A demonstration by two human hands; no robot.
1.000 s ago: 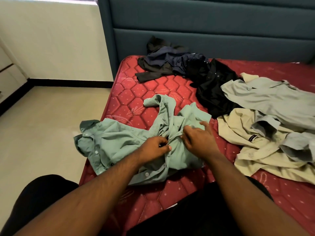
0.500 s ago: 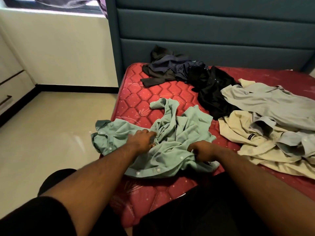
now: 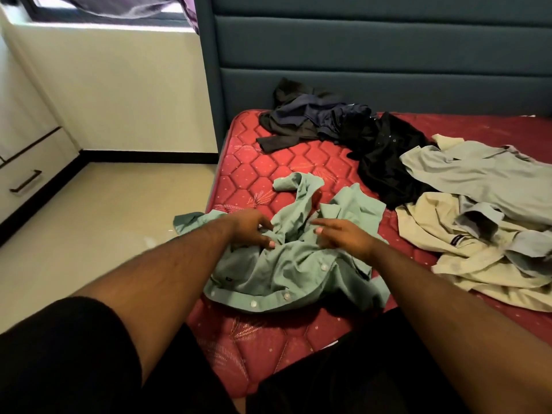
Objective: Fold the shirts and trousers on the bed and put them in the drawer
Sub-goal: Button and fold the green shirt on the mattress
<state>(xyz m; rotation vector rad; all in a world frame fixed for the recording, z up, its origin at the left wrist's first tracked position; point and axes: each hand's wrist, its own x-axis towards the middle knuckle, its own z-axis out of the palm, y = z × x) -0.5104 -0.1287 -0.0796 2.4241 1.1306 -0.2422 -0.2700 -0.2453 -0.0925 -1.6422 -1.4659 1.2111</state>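
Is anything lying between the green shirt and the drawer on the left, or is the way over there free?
Nothing visible blocks it. The green shirt lies crumpled at the bed's near left corner under both hands, left hand and right hand. Only bare floor shows between the bed and the drawer, which looks closed.

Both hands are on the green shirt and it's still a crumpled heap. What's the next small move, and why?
Probably spread the green shirt flat before any fold. It lies bunched near the mattress edge, button placket curled along the near side, one part hanging off the edge. The left hand grips a fold; the right hand rests on the cloth with fingers loosely extended. I'd take hold with the right too, then pull apart.
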